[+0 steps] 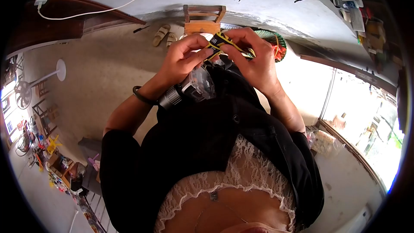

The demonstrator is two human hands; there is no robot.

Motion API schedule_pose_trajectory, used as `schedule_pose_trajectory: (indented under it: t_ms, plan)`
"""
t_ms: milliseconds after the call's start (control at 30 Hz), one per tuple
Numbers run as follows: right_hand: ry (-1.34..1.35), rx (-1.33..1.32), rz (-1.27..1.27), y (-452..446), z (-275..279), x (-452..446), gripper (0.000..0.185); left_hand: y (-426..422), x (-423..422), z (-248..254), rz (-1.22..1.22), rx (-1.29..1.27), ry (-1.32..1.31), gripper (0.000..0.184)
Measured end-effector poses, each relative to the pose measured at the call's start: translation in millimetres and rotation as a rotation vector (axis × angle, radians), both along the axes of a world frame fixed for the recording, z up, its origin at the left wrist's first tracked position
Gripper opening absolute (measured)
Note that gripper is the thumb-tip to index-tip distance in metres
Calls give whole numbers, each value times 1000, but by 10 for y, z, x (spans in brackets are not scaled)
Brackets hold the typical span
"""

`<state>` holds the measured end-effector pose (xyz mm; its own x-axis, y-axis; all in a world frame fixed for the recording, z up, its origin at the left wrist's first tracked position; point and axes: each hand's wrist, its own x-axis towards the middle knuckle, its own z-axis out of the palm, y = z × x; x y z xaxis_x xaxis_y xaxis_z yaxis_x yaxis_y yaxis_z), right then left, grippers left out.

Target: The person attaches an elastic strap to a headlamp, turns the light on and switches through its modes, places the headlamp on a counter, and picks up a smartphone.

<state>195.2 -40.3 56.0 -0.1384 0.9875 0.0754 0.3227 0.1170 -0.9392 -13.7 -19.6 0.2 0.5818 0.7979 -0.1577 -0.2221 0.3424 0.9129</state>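
There are two hands in the work, and both have their fingers closed on one thing, a black and yellow strap (218, 42). The left hand (182, 59) pinches one part of this strap between thumb and fingers, and the right hand (258, 62) pinches another part, so the strap lies between the two sets of fingers, in front of the body. On the left wrist there is one dark band (144, 96). Just below the left fingers, over the dark clothing (194, 136), I see one clear plastic case (199, 84), and beside it, nearer to the wrist, one silver ribbed cylinder (170, 98). Beyond the fingers stands one wooden chair (202, 26). Two sandals (161, 35) are on the floor (99, 60), beyond the left fingers. Past the right fingers there is one green basket (281, 42), with something red (279, 54) in it. Farther away from the left fingers stands one fan (43, 79).
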Motion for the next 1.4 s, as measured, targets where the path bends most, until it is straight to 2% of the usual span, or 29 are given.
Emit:
schedule_pose_trajectory:
  t_ms: [167,267,467,567,767,900,1000,1167,1300,1400]
  plan:
    - [70,14,39,-20,-73,-48,25,-4,-10,7,5,-1,18,8]
    - [-100,107,-46,-18,-103,-43,26,-2,-3,50,28,21,17,8]
    - [-135,160,-39,-23,-106,-84,19,3,1,42,35,20,16,8]
    - [-71,160,-5,-5,-106,-60,15,16,5,83,45,37,31,10]
    - [-208,361,-85,23,-139,-87,11,12,72,169,73,29,-49,19]
    - [-188,345,-56,42,-151,-95,10,14,103,131,96,36,-62,20]
    - [-258,376,-29,27,-135,-102,10,36,40,121,46,-34,43,15]
    - [-260,440,-88,34,-183,-171,11,50,56,70,59,38,28,12]
    - [-316,384,-54,38,-131,-157,11,34,112,223,127,27,33,11]
    - [-385,317,13,34,13,-156,10,66,71,242,87,36,66,12]
